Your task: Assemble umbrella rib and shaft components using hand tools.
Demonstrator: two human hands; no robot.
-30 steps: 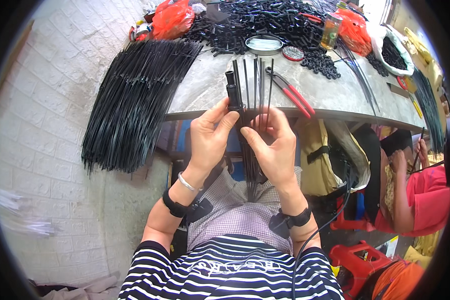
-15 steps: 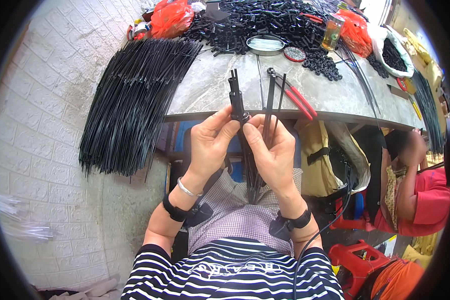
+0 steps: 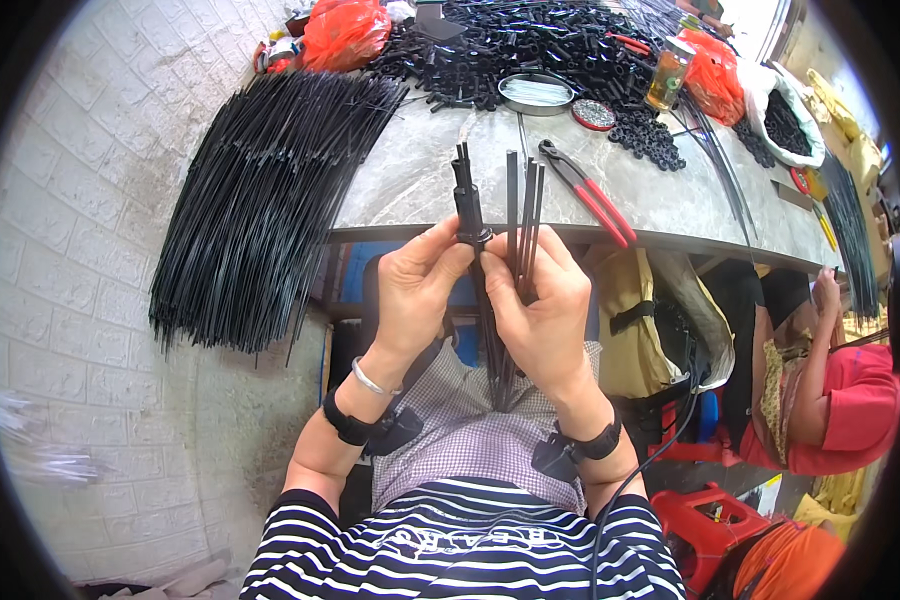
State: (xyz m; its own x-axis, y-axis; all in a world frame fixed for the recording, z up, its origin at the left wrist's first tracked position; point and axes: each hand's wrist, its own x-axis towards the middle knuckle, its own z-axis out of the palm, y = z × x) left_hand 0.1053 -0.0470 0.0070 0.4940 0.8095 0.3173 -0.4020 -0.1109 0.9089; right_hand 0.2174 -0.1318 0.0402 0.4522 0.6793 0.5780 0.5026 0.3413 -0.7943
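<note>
In front of my chest, a dark tubular fitting (image 3: 468, 205) with a ring at its base stands nearly upright. My left hand (image 3: 415, 285) pinches this fitting near the ring between thumb and fingers. Slim black rods run down from it toward my lap. Close beside it, my right hand (image 3: 548, 300) is closed around several thin black rods (image 3: 526, 205), whose tops stick up above its fingers. The right thumb and fingertips are near the ring. Whether they touch it is hard to make out.
A big bundle of black rods (image 3: 260, 210) overhangs the table's left side. Red-handled pliers (image 3: 592, 195) lie on the grey table (image 3: 410, 190). Behind are a pile of black tubular parts (image 3: 530, 50), a round tin (image 3: 535, 107) and small black rings (image 3: 650, 140). A co-worker (image 3: 850, 400) sits at right.
The rods in my right hand have shifted left, toward the fitting, and more of their tops show. My left hand keeps its pinch. The co-worker's arm at right has moved.
</note>
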